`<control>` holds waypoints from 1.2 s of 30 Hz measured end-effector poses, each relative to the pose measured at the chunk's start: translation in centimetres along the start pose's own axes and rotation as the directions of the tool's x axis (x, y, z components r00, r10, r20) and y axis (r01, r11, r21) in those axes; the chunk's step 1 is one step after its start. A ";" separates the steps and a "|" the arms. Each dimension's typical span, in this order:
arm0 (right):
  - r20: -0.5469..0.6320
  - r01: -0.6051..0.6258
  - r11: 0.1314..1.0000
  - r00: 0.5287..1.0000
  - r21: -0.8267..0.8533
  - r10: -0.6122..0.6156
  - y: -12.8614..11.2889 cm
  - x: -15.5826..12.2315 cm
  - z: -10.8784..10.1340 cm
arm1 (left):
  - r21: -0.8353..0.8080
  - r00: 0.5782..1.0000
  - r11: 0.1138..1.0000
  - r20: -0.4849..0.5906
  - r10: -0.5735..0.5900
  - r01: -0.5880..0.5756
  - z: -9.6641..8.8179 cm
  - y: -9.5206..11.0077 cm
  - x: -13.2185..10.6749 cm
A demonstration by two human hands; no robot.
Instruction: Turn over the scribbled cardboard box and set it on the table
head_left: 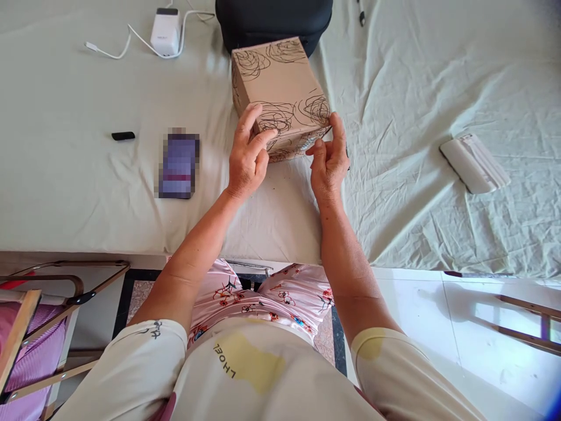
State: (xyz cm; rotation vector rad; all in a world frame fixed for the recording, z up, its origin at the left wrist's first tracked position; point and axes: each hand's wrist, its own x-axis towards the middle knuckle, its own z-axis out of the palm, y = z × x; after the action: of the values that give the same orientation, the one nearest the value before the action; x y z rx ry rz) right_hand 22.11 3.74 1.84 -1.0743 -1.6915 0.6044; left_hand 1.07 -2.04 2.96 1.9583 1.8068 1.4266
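A brown cardboard box [280, 79] sits on the cloth-covered table, turned slightly askew. Black looping scribbles mark its corners and sides. My left hand [249, 156] grips the near left corner, with fingers on the top edge and the side. At the near right corner, my right hand [329, 161] holds the box, one finger at the top corner and the others curled by the front face. A small dark thing peeks out just right of that hand; I cannot make out what it is. The underside of the box is hidden.
Behind the box stands a black case [274, 20]. To the left lie a pixelated phone [179, 166], a small black cap-like piece [123, 135] and a white charger [165, 32] with its cable. A white packet [475, 164] lies right. The table's front edge [280, 254] crosses below my hands.
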 end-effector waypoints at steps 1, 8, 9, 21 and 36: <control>-0.007 -0.009 1.000 1.000 -0.012 0.009 0.3 0.1 0.0 | -0.012 1.000 1.000 -0.001 -0.018 0.018 -0.1 -0.1 0.0; 0.008 -0.049 0.998 0.999 -0.050 0.050 3.1 0.4 0.4 | -0.002 0.990 0.995 -0.100 -0.098 0.098 -0.2 -1.1 -0.4; 0.032 -0.058 0.997 0.998 -0.053 0.060 3.3 0.4 0.5 | 0.006 0.988 0.995 -0.119 -0.101 0.103 0.0 -1.4 -0.5; 0.095 -0.081 0.949 0.989 -0.304 0.115 3.8 0.1 0.8 | 0.104 0.944 0.938 -0.019 -0.331 0.331 2.0 -4.9 -1.0; 0.055 0.005 0.998 0.998 -0.063 -0.001 2.6 0.3 0.9 | 0.099 0.978 0.976 -0.105 -0.181 0.192 1.2 -4.8 -0.7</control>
State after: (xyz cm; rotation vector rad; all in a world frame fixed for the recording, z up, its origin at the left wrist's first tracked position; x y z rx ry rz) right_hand 22.25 5.29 -0.39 -1.1089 -1.7700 0.5868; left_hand -1.44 -0.69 -1.20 1.7369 2.0890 1.4126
